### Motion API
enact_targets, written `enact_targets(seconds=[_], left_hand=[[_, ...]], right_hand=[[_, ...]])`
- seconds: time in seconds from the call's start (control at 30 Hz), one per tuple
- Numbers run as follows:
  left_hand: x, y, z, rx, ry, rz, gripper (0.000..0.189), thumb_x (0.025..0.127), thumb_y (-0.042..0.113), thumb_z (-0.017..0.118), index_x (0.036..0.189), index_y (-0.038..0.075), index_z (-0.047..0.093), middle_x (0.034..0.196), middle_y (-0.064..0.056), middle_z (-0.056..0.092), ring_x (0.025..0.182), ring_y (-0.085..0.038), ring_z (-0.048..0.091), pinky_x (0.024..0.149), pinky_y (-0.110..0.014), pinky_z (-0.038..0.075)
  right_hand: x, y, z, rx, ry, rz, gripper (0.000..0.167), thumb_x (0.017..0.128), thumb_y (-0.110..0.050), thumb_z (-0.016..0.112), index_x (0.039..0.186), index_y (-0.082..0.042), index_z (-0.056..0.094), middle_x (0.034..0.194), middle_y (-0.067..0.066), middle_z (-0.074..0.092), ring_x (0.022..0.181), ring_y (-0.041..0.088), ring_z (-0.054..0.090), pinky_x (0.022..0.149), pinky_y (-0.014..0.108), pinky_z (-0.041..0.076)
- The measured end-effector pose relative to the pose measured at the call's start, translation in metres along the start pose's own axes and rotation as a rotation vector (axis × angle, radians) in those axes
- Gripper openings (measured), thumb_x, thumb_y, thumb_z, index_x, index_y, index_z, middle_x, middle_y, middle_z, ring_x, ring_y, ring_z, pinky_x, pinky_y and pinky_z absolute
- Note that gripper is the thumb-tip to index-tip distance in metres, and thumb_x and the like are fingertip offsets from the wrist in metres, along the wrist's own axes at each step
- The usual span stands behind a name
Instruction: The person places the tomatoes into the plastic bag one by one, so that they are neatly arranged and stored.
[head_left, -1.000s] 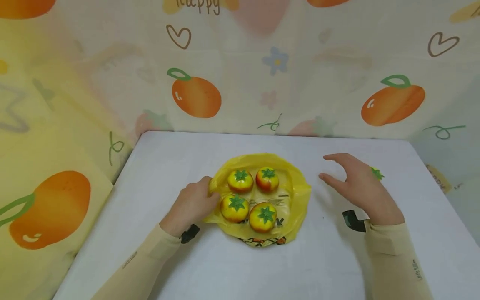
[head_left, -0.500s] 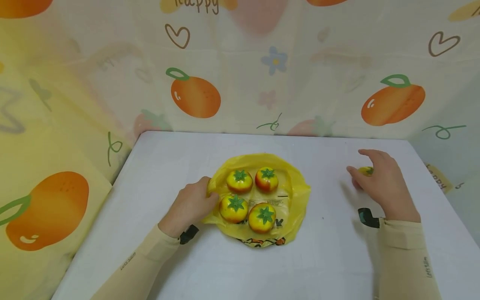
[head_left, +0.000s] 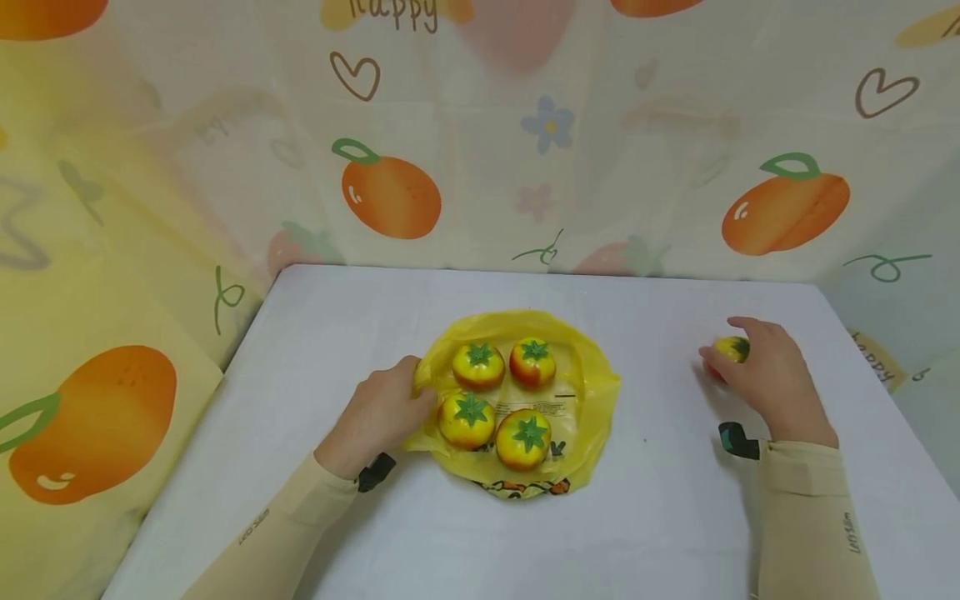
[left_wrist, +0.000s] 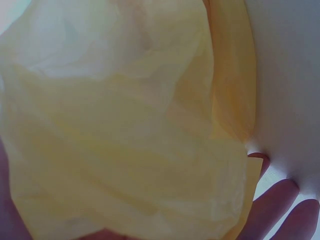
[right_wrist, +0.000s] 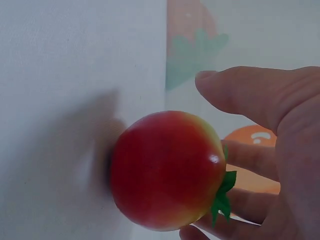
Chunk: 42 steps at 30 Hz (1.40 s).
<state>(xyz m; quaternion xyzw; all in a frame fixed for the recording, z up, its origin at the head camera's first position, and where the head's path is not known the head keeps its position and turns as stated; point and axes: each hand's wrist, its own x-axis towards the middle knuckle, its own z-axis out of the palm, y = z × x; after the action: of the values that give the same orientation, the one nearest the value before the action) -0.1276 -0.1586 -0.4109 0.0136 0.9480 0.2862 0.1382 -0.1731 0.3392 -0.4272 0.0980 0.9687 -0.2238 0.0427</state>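
On the table lies a yellow plastic bag point(head_left: 598, 400), its rim spread in a rough circle around several yellow-red toy tomatoes point(head_left: 477, 369) with green star-shaped tops. My left hand point(head_left: 375, 410) pinches the bag's left edge. In the left wrist view the bag's thin film point(left_wrist: 125, 150) fills most of the picture, and fingertips point(left_wrist: 277, 202) show beyond its edge. Off to the right, my right hand point(head_left: 778, 383) reaches around another toy tomato point(head_left: 731, 347). The right wrist view shows that tomato's red side point(right_wrist: 165, 172); the thumb point(right_wrist: 235, 90) is apart from it and the fingers extend behind.
The white table point(head_left: 645, 517) runs back to a fruit-patterned cloth point(head_left: 480, 150). A yellowish part of the cloth point(head_left: 90, 250) hangs along the left side. A dark wrist attachment point(head_left: 738, 441) juts inward from the right sleeve point(head_left: 813, 517).
My right hand has moved right from beside the bag to the separate toy tomato and lowered around it. The left hand stays at the bag's edge, and the bag's tomatoes keep their places.
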Motion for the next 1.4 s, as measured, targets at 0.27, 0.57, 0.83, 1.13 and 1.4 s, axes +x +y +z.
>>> enact_targets(seconds=[0.27,0.57,0.83,1.13,1.4], left_hand=[[0.0009,-0.0001,0.0011,0.0,0.0,0.005,0.047,0.102,0.026,0.055,0.141,0.0,0.056,0.092,-0.01,0.067,0.068,-0.022,0.058,0.06,-0.031,0.045],[-0.0003,-0.0009,0.0012,-0.006,-0.005,-0.011,0.045,0.102,0.026,0.054,0.139,0.001,0.057,0.093,-0.009,0.067,0.07,-0.022,0.059,0.061,-0.031,0.046],[-0.0009,0.0001,0.0011,-0.004,0.008,0.01,0.044,0.102,0.026,0.056,0.138,0.002,0.058,0.089,-0.009,0.067,0.067,-0.022,0.058,0.059,-0.031,0.046],[-0.0008,0.0007,0.0012,-0.006,0.006,0.01,0.045,0.102,0.026,0.056,0.14,0.001,0.057,0.091,-0.009,0.067,0.068,-0.022,0.058,0.06,-0.031,0.046],[-0.0006,0.0005,0.0011,-0.001,0.005,0.008,0.048,0.102,0.027,0.056,0.142,0.0,0.056,0.094,-0.01,0.068,0.068,-0.022,0.059,0.06,-0.031,0.046]], right_hand=[[0.0004,0.0069,0.0037,-0.014,-0.016,0.012,0.086,0.102,-0.05,0.069,0.163,0.001,0.034,0.158,0.041,0.034,0.138,0.058,0.034,0.114,0.078,0.037],[-0.001,0.0081,0.0066,-0.001,-0.04,0.013,0.086,0.103,-0.051,0.065,0.163,0.002,0.034,0.155,0.041,0.037,0.13,0.056,0.041,0.112,0.077,0.04],[0.0001,0.0082,0.0094,0.0,-0.06,0.005,0.089,0.104,-0.055,0.064,0.163,0.004,0.034,0.151,0.04,0.042,0.124,0.054,0.045,0.109,0.075,0.045],[-0.001,0.0068,0.0083,-0.01,-0.061,-0.02,0.086,0.103,-0.052,0.066,0.16,0.006,0.037,0.148,0.039,0.045,0.121,0.053,0.047,0.108,0.074,0.046],[-0.0021,0.0012,0.0067,-0.019,-0.058,-0.062,0.083,0.102,-0.049,0.07,0.158,0.005,0.041,0.147,0.038,0.047,0.12,0.052,0.048,0.107,0.073,0.047]])
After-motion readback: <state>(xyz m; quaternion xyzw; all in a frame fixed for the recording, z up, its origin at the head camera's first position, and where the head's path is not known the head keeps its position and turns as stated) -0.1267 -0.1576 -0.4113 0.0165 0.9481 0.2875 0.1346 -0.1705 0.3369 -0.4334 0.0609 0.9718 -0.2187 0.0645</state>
